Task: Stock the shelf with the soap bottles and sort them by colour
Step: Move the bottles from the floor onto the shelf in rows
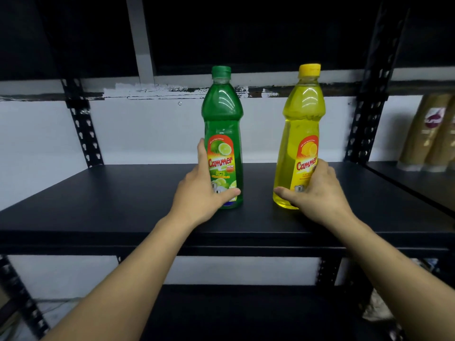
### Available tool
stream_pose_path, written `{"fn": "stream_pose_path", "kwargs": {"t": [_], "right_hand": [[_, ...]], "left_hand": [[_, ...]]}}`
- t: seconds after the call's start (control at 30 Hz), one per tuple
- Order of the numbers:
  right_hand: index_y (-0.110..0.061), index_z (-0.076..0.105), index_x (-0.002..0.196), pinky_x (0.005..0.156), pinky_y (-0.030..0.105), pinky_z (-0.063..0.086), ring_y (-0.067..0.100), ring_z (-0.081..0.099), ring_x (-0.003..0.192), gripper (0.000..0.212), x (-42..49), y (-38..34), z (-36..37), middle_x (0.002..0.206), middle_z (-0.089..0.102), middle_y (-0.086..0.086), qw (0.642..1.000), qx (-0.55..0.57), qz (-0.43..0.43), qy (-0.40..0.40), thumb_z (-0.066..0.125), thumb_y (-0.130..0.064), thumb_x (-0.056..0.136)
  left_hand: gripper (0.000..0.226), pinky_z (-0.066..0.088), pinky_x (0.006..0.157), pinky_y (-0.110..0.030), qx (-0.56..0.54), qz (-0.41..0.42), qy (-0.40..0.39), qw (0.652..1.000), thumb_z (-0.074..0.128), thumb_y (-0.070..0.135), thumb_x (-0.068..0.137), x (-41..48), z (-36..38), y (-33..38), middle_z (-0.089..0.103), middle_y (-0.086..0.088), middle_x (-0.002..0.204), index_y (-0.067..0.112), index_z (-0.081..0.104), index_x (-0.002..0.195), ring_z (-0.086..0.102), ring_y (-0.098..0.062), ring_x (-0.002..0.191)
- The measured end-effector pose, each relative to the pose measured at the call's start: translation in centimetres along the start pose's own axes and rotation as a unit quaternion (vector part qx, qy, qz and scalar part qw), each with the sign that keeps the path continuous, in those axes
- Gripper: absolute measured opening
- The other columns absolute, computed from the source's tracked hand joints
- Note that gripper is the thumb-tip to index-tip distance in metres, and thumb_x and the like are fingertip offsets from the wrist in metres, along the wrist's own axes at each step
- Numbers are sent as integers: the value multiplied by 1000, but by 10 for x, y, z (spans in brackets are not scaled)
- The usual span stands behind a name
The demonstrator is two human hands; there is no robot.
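Left hand: the left hand (pixel 204 193) grips the green lime soap bottle (pixel 222 124) low on its body. The thumb lies across the bottom of the label and the fingers curl round the bottle's far side.
Right hand: the right hand (pixel 317 193) grips the yellow soap bottle (pixel 302 119) near its base. The thumb reaches across the front just above the bottom, and the fingers wrap over the right side of the label.
Green bottle: it stands upright in the left hand's grasp with its base on the black shelf board (pixel 110 200). Its green cap (pixel 221 71) is well above the fingers.
Yellow bottle: it is in the right hand's grasp, its top leaning slightly away from the left hand. I cannot tell whether the base sits flat on the board. Its yellow cap (pixel 309 69) is on.
Between the hands: a gap of bare board separates the two bottles, which do not touch.
Beyond the hands: a pale wall (pixel 37 143) sits behind the board.
Outside each hand: black slotted uprights (pixel 83 129) stand on both sides.
Far right of the right hand: brown pouches (pixel 430 134) stand on the neighbouring shelf, well apart from the yellow bottle.
Below the forearms: a lower shelf (pixel 246 313) lies in shadow.
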State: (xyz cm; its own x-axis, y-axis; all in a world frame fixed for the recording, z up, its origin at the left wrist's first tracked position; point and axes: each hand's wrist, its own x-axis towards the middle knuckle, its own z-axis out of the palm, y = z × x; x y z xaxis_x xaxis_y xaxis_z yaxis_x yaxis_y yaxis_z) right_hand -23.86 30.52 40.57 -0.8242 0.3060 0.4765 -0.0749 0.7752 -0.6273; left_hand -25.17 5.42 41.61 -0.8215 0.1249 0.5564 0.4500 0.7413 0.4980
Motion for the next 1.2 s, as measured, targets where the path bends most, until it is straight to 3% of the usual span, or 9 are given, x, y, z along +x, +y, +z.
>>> {"fn": "stream_pose_path", "kwargs": {"t": [0.2,0.5,0.67,1.2], "right_hand": [[-14,30,143,95,43,47,33,51,119,109,6,20,-20,131,48,12,999,-8,14,34,89,-53,60],[-4,30,138,97,48,45,40,47,121,110,47,52,-36,135,40,20,994,-75,78,27,85,-60,62],[-1,28,138,101,47,41,40,44,123,110,72,66,-31,136,38,20,991,-101,80,30,82,-62,64],[-11,21,147,103,47,42,33,37,136,113,149,98,-12,145,31,14,984,-51,172,8,86,-53,66]], "left_hand": [[124,53,93,-41,-14,13,-20,1000,81,51,76,9,27,25,56,8,136,38,-16,153,60,-18,114],[128,52,95,-48,-22,14,-34,999,82,51,75,34,71,53,54,7,139,41,-20,151,58,-22,119],[127,50,93,-41,-39,38,-28,998,82,48,76,55,100,63,52,4,142,35,-18,154,58,-21,119],[126,53,89,-45,-67,53,-15,996,84,50,72,140,181,64,54,-1,136,36,-10,154,59,-24,116]]}}
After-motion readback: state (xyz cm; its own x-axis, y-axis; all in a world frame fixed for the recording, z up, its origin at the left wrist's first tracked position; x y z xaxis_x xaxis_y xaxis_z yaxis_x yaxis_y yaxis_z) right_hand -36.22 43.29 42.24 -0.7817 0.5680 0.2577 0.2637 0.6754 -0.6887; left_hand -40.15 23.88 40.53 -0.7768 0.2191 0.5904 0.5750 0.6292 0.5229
